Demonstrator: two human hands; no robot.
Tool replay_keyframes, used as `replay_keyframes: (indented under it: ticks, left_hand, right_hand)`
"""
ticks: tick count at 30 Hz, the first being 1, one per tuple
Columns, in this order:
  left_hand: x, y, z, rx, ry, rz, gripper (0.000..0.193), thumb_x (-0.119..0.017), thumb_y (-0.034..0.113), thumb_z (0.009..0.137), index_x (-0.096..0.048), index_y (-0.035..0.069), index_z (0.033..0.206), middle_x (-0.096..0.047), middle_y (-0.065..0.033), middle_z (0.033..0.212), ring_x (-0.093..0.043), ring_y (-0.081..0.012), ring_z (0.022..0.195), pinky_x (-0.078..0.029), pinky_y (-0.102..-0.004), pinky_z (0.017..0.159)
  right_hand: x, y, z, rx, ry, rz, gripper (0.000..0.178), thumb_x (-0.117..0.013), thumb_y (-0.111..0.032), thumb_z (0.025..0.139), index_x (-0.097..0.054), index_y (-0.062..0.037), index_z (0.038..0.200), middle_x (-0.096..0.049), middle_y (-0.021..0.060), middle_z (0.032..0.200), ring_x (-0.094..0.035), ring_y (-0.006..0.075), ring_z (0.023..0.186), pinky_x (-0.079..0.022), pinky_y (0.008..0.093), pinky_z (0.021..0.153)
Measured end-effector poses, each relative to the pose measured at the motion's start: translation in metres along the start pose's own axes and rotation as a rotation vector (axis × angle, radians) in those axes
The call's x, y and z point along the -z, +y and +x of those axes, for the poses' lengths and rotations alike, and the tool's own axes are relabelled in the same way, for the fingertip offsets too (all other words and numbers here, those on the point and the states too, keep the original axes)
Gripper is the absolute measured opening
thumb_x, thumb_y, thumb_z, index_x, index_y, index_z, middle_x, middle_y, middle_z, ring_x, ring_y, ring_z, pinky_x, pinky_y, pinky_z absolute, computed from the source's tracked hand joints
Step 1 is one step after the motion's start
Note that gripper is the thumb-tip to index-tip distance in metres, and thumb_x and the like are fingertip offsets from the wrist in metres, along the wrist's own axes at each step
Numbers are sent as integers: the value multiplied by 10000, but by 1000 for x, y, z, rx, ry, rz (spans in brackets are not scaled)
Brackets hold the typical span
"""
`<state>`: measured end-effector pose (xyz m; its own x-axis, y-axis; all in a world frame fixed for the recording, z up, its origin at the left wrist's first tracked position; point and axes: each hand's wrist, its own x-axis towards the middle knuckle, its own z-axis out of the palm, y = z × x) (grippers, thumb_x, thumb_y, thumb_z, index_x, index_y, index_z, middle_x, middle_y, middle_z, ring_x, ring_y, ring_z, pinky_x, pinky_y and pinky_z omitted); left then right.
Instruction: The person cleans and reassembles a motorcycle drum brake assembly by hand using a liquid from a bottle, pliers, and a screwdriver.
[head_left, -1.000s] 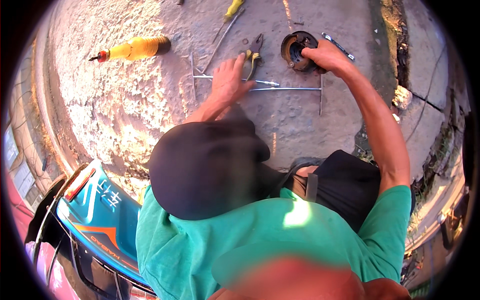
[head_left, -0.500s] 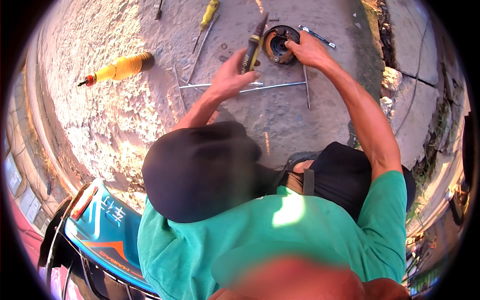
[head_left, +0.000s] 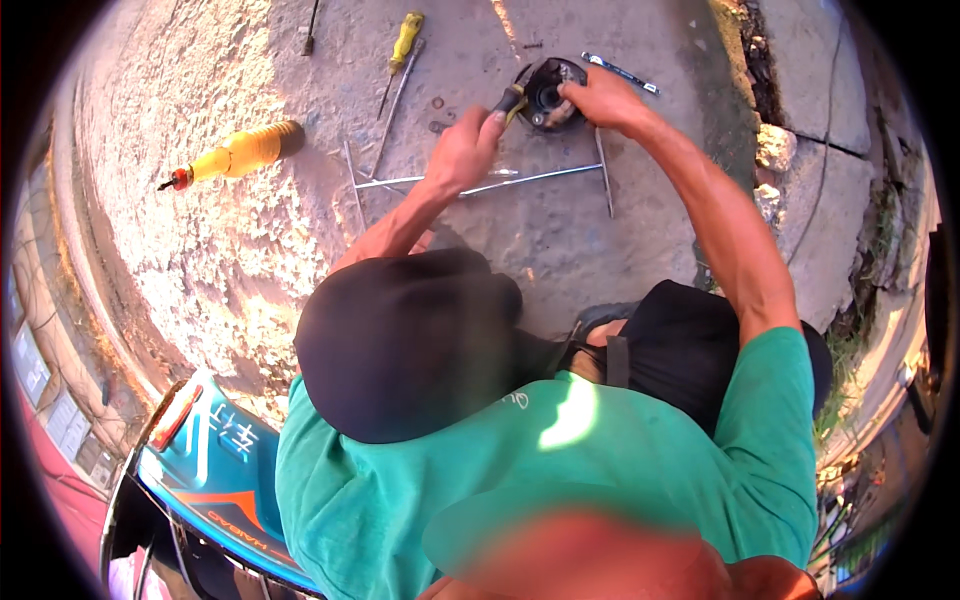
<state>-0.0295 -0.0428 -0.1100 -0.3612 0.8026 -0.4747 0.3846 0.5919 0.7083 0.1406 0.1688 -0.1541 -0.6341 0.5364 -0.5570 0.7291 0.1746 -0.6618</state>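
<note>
One dark round part (head_left: 543, 78) is at or just above the concrete ground (head_left: 620, 255), beyond a T-handled rod (head_left: 545, 177); contact with the ground cannot be told. Left hand (head_left: 465, 152): closed around the black-and-yellow handles of pliers (head_left: 511, 99), their head at the part's left edge. Right hand (head_left: 608, 100): grasping its right side. Farther left: a yellow-handled screwdriver (head_left: 405, 42) and an amber bottle (head_left: 242, 150).

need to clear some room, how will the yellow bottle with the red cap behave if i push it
The yellow bottle lies on its side with a rounded body, so it would probably roll. It narrows toward the red cap, so its path may curve. The rough ground might slow it.
</note>
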Motion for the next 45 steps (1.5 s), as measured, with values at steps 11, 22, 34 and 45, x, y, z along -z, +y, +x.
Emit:
replay_keyframes:
  ticks: [11, 22, 34, 45]
  left_hand:
    - [-2, -12, -20, -250, 170, -251, 365, -448, 344, 1112, -582, 22, 1217, -682, -96, 878, -631, -136, 704, -516, -312, 652]
    - [17, 25, -19, -232, 207, -519, 403, -509, 352, 1087, -561, -29, 1205, -698, -88, 860, -660, -144, 672, -525, -324, 614]
    - [23, 30, -18, -34, 70, -412, 426, -548, 391, 1065, -588, -26, 1141, -704, -123, 846, -675, -187, 672, -535, -363, 631]
    - [17, 3, -12, 40, 50, -339, 474, -533, 440, 1058, -595, -22, 1146, -711, -138, 847, -666, -204, 663, -525, -378, 649]
  right_hand:
    - [-1, -13, -4, -51, -7, -99, 484, -656, -421, 932, -703, 33, 1092, -743, 219, 947, -731, 333, 878, -545, 450, 812]
    - [-11, 19, 7, -38, 11, 13, 585, -659, -461, 897, -730, 105, 1027, -739, 297, 1026, -732, 396, 1002, -549, 463, 886]
    - [-11, 11, 2, -77, 2, -51, 597, -657, -466, 885, -725, 105, 1044, -737, 297, 1052, -730, 386, 1018, -550, 471, 903]
    - [-8, -3, -14, -36, 34, -136, 572, -672, -477, 867, -740, 78, 986, -748, 274, 969, -736, 405, 959, -558, 469, 858]
